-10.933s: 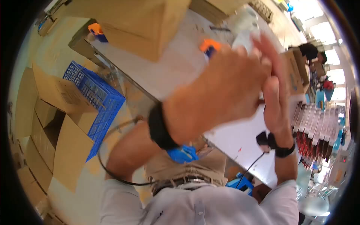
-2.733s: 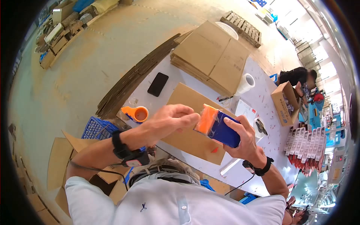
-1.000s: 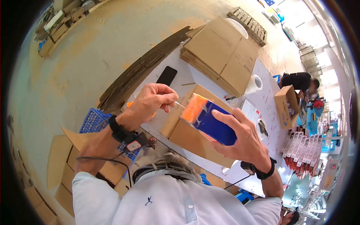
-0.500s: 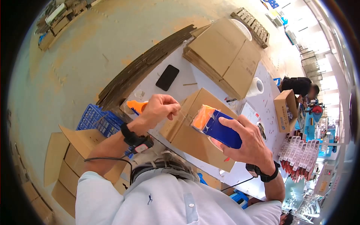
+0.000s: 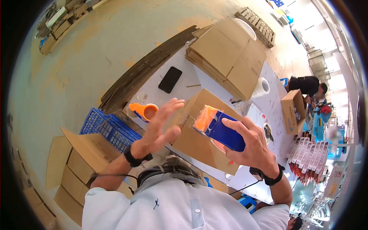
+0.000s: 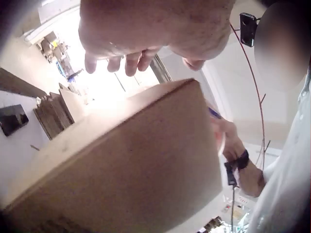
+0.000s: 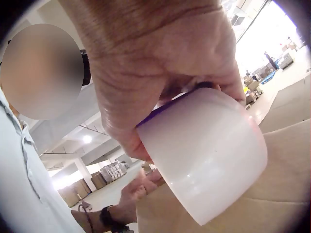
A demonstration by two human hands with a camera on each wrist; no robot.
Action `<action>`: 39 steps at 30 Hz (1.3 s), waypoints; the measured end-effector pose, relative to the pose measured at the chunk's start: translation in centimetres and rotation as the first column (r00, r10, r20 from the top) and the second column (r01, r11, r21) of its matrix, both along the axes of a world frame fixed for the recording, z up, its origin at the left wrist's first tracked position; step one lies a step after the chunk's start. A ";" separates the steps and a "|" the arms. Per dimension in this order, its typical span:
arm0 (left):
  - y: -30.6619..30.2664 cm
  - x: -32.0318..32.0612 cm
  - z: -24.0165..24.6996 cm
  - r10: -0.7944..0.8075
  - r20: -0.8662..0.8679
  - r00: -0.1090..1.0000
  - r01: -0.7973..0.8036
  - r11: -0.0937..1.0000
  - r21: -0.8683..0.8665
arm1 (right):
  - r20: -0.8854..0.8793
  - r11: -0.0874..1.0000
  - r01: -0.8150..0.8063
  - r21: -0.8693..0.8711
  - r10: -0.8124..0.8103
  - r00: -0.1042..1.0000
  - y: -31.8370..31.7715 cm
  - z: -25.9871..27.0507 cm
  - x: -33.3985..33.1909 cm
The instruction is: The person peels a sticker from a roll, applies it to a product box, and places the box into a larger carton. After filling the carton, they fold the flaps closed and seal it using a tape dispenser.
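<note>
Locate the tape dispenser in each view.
Head: the tape dispenser is right of centre, gripped by the right hand above the box.
Left wrist: mostly hidden behind the box; only a blue sliver shows at the box's right edge.
Right wrist: fills the centre, its pale roll facing the camera, with the box behind.
Shared landmark: the box.

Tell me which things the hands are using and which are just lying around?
In use: tape dispenser, gripped by the right hand; cardboard box beside the open left hand.
Lying about: phone, orange tape holder, flat carton stack, white roll, blue crate.
</note>
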State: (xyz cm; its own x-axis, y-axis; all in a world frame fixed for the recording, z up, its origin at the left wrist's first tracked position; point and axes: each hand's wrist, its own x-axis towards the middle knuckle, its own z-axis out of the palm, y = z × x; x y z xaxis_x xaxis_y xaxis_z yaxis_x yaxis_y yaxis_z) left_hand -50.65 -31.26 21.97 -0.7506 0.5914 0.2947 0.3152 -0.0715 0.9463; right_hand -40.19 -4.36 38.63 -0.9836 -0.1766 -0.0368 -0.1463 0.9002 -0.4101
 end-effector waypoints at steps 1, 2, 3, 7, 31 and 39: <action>0.8 1.5 0.0 -0.099 0.074 0.992 0.092 0.991 0.097 | 0.009 1.000 0.007 0.000 -0.007 1.000 0.0 0.1 -0.1; 1.3 2.4 -0.1 -0.205 0.139 0.969 0.176 0.964 0.197 | -0.011 1.000 -0.004 -0.028 0.003 1.000 0.1 0.0 -0.1; 1.3 2.3 -1.4 -0.299 0.301 0.906 0.231 0.942 0.242 | -0.032 0.998 -0.013 -0.054 0.011 0.999 0.2 -0.2 -0.2; -1.6 -0.6 -8.2 -0.332 0.629 0.703 0.383 0.922 0.058 | -0.055 0.993 -0.035 -0.111 0.029 0.998 0.3 0.0 -0.2; 4.4 -5.1 8.8 -0.610 -0.329 0.721 0.104 0.565 -0.819 | -0.025 1.000 -0.011 -0.018 0.010 1.000 16.5 -3.7 17.9; 16.1 5.1 12.9 -0.726 -0.474 0.498 0.288 0.654 -0.700 | -0.053 0.994 -0.011 -0.105 0.005 0.999 17.6 -7.1 18.5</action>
State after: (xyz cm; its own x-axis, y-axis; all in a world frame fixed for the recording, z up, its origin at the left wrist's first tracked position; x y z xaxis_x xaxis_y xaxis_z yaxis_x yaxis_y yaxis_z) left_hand -45.57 -15.11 34.82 0.0376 0.9943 0.0994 0.9104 -0.0751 0.4068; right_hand -21.69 13.27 31.53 -0.9822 -0.1845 0.0345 -0.1773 0.8513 -0.4939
